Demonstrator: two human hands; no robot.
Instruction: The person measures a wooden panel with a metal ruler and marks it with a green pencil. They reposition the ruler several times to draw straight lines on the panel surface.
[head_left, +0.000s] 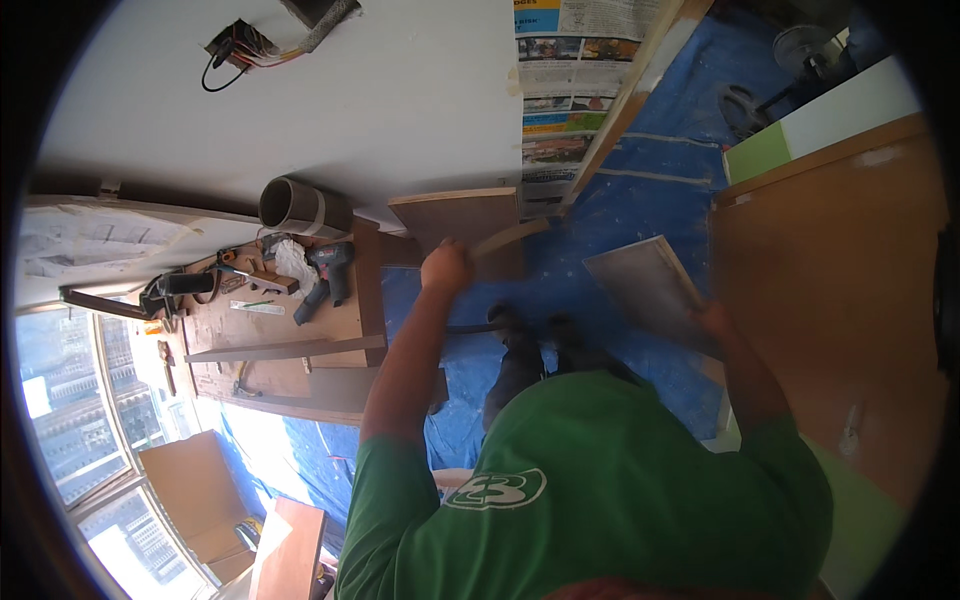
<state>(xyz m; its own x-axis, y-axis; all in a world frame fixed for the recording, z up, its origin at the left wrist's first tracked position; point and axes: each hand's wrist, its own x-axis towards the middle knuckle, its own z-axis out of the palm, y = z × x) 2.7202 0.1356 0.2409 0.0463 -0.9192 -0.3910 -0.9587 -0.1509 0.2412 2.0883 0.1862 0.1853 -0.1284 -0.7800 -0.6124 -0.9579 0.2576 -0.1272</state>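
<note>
My left hand (447, 268) is closed round the near end of a thin, light wooden strip (515, 235), which points away to the right. Just beyond it a dark brown board (450, 215) leans by the wall, with a pale edge along its top. On the right, my right hand (712, 322) grips the edge of a grey-brown rectangular board (645, 288), held tilted above the floor. Its fingers are partly hidden and a little blurred.
A workbench (350, 235) on the left bears a cordless drill (332, 270), a long wooden strip (290, 348) and several hand tools. A grey pipe piece (305, 205) stands by the wall. Blue sheeting (570, 270) covers the floor. A brown door (830, 270) is at right.
</note>
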